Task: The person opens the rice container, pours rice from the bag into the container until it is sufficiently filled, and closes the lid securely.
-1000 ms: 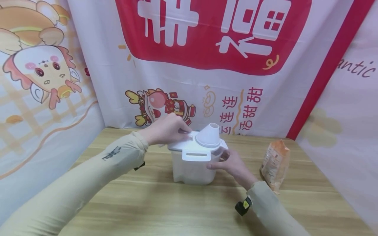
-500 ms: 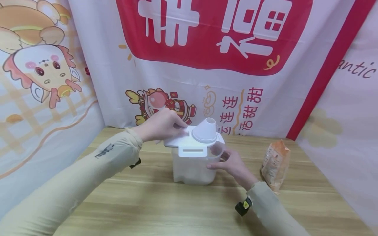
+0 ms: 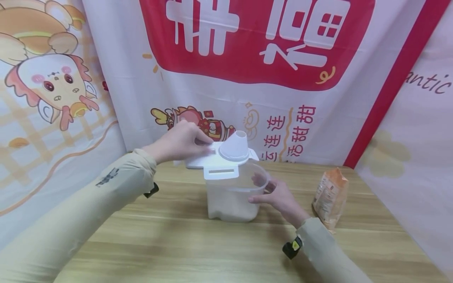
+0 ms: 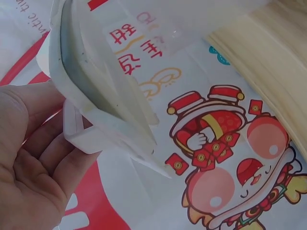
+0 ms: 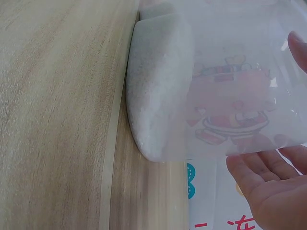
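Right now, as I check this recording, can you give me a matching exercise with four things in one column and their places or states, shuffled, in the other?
Things:
1. Left hand
2. Right hand
3. White cone
4. Packet

Places or states:
A. On the table, orange and pale, apart from both hands
B. Around the side of the container
C. Holding the lid
D. Rising from the top of the lid, with an open tip

Right pairs: 1-C, 2-B, 3-D, 4-A
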Tool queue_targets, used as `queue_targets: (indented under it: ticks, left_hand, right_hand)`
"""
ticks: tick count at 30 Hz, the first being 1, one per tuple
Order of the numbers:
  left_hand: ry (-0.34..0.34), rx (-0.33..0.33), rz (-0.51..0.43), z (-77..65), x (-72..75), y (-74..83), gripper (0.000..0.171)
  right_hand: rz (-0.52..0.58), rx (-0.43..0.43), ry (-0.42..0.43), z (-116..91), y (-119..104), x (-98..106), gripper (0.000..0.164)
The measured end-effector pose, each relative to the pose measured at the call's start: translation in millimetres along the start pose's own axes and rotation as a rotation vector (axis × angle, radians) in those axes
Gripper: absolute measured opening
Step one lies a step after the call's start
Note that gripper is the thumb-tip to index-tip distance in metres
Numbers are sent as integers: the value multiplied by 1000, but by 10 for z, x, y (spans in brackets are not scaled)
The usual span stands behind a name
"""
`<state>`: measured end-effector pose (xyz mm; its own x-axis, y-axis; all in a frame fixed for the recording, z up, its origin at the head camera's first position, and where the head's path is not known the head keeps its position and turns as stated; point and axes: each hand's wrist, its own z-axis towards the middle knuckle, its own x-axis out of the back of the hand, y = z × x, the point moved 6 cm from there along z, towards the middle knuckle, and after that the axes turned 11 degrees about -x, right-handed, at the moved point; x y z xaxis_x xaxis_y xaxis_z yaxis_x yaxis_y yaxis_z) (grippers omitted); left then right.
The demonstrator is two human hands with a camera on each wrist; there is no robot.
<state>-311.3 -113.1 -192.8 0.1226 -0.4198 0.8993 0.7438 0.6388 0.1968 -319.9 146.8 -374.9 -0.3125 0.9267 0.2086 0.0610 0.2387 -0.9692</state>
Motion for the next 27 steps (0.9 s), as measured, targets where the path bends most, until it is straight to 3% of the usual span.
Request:
queue_targets:
  ticks: [9, 17, 27]
  left_hand:
    - [61, 72, -33, -169, 176, -113, 31]
    - [118, 84, -36, -346, 287, -312, 29]
    - [79, 142, -19, -584, 287, -535, 26]
  right_hand:
    - [-22, 2, 14, 10, -11, 20, 85]
    - [-21, 17, 20, 18, -18, 40, 81]
    - [-33, 6, 29, 0, -40, 31, 81]
